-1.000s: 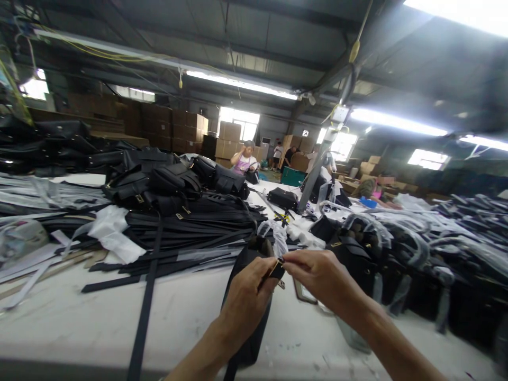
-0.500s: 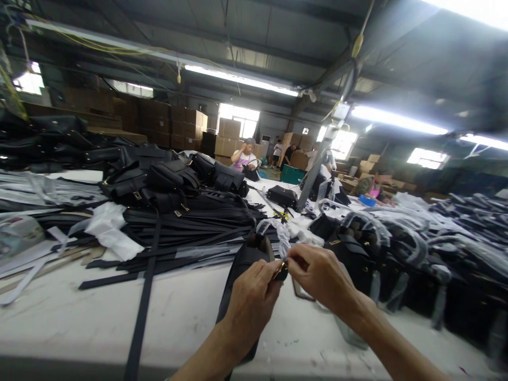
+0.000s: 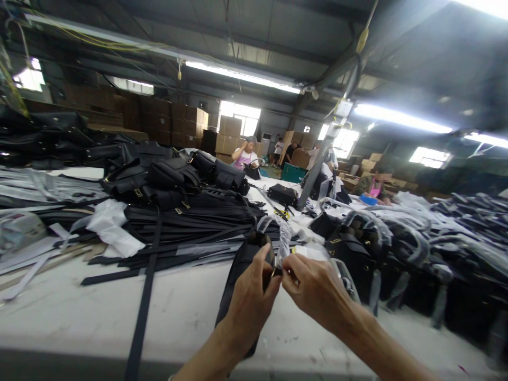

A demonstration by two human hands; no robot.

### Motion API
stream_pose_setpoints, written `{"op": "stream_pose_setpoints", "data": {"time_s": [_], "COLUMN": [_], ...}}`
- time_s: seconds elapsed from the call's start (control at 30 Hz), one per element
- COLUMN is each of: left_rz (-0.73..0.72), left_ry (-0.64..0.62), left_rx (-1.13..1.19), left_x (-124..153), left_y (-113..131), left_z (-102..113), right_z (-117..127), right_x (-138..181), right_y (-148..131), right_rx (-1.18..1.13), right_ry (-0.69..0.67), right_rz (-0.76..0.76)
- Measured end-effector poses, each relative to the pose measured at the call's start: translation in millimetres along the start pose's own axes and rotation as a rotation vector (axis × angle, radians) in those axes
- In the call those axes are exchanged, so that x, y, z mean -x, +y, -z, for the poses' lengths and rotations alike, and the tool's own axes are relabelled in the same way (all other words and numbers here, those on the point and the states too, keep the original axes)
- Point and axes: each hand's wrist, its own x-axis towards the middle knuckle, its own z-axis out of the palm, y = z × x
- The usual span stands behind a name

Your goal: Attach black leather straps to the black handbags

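My left hand (image 3: pixel 252 296) and my right hand (image 3: pixel 313 288) meet above a black bag (image 3: pixel 238 264) that lies on the white table (image 3: pixel 79 317). Both hands pinch a small gold metal fitting (image 3: pixel 274 272) at the bag's top end, thumbs and forefingers pressed together on it. A handle wrapped in clear plastic (image 3: pixel 282 238) rises just behind my fingers. The fitting itself is mostly hidden by my fingertips.
A heap of black straps (image 3: pixel 190 222) and black bags (image 3: pixel 166 177) fills the table's left and middle. Wrapped black bags (image 3: pixel 369 238) crowd the right side. A loose strap (image 3: pixel 143 312) hangs over the front edge. Other people (image 3: pixel 246 156) work at the far end.
My hands have risen a little and drawn closer together on the fitting. The right hand has moved left; the view has shifted slightly.
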Motion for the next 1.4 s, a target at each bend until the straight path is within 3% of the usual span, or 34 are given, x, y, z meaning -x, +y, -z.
{"op": "stream_pose_setpoints", "data": {"time_s": [0.17, 0.3, 0.57, 0.7, 0.87, 0.93, 1.07, 1.2, 1.3, 1.4], "left_rz": [0.023, -0.016, -0.112, -0.105, -0.192, -0.145, 0.08, 0.112, 0.128, 0.117], "left_ry": [-0.145, -0.118, -0.168, -0.162, -0.24, -0.256, -0.202, -0.197, -0.205, -0.226], "left_rx": [-0.142, -0.295, -0.09, -0.093, -0.048, 0.007, 0.18, 0.3, 0.289, 0.266], "left_x": [8.9, 10.0, 32.6, 46.2, 48.7, 49.7, 48.6, 40.7, 34.8, 31.8], "left_y": [-6.0, -8.1, -17.1, -34.5, -48.2, -47.0, -35.4, -22.2, -17.0, -15.1], "left_z": [8.7, 3.3, 16.2, 11.2, 13.7, 23.2, 43.9, 49.4, 45.5, 39.2], "right_z": [-11.1, -23.6, -36.6, -44.6, -47.0, -48.9, -60.0, -68.7, -59.2, -39.3], "right_x": [8.4, 16.7, 28.0, 31.3, 36.6, 40.9, 48.3, 48.4, 46.8, 43.9], "right_y": [-1.9, -17.0, -22.5, -43.6, -63.3, -63.6, -68.6, -77.1, -69.4, -47.9], "right_rx": [-0.023, -0.093, -0.085, -0.173, -0.232, -0.21, -0.162, -0.243, -0.466, -0.752], "right_ry": [0.027, 0.011, 0.014, 0.035, -0.092, -0.112, -0.052, 0.005, -0.089, -0.06], "right_rz": [-0.037, -0.029, -0.071, -0.036, 0.057, 0.065, 0.068, 0.096, -0.067, -0.461]}}
